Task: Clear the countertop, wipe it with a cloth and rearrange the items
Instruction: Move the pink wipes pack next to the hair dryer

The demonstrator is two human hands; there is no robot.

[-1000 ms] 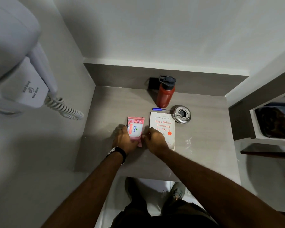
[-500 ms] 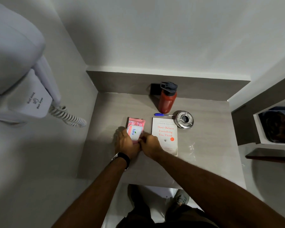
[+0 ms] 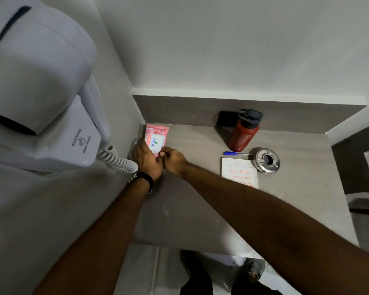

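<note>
A pink wet-wipes pack lies in the far left corner of the grey countertop, against the side wall. My left hand, with a black watch on the wrist, grips its near left edge. My right hand pinches the pack's near right corner. To the right lie a white book with orange lettering, a blue pen, a round metal ashtray and an upright red bottle with a dark cap.
A white wall-hung hair dryer with a coiled cord juts out at the left, close to my left wrist. A small black box sits behind the bottle. A dark shelf edge borders the right side.
Both hands have slid the wipes pack from beside the book to the far left corner of the counter. The camera view has shifted left and closer.
</note>
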